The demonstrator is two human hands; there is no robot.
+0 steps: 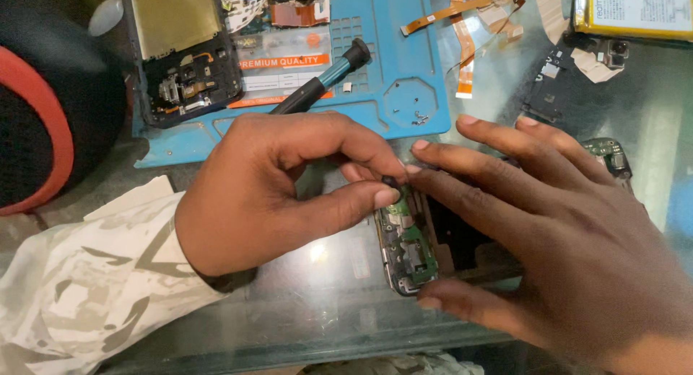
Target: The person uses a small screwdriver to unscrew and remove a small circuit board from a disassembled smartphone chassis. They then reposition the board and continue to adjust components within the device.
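An opened phone (pixel 406 245) lies on the glass table, its green circuit board showing. My left hand (pixel 274 180) pinches a small dark part (pixel 390 181) between thumb and fingers at the phone's top corner. My right hand (pixel 548 230) lies flat over the phone, fingers spread, thumb at its lower edge. Most of the phone is hidden under that hand.
A blue repair mat (pixel 404 43) lies behind, with a second opened phone (pixel 184 54), a black-and-teal screwdriver (pixel 321 83) and tiny screws (pixel 420 117). Orange flex cables (pixel 465 36), a battery (pixel 635 10) and a small board (pixel 610 153) sit at the right. A black-and-red object (pixel 36 108) is left.
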